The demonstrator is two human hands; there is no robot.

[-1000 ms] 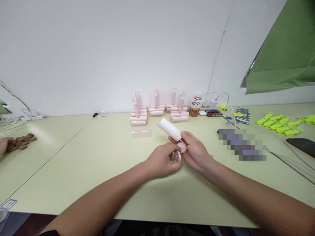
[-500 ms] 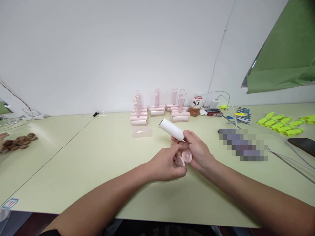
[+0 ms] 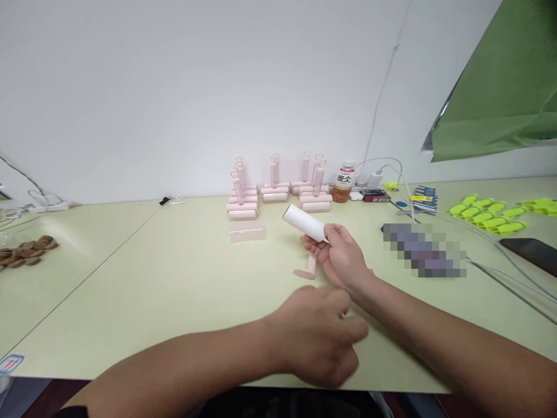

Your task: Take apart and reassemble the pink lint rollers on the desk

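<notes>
Over the pale green table, my right hand is clamped on a white paper roll, thumb on top and fingers curled under its near end. The roll's long axis runs up and away to the left from that hand, its open far end pointing toward the rows of pink rollers lined up by the wall. Just below the hand, a pink handle piece shows on the tabletop, partly hidden behind my fingers; I cannot tell whether they touch it or only sit in front of it.

My left hand sits lower and nearer to me, close to the table's front edge, fingers loosely bent together with the back of the hand toward the camera. Whether anything is tucked inside it I cannot tell. It lies well apart from the roll, which is up and slightly right of it, so the right hand is plainly the nearer one. A drink bottle stands past the rollers, and yellow clips lie far right.
</notes>
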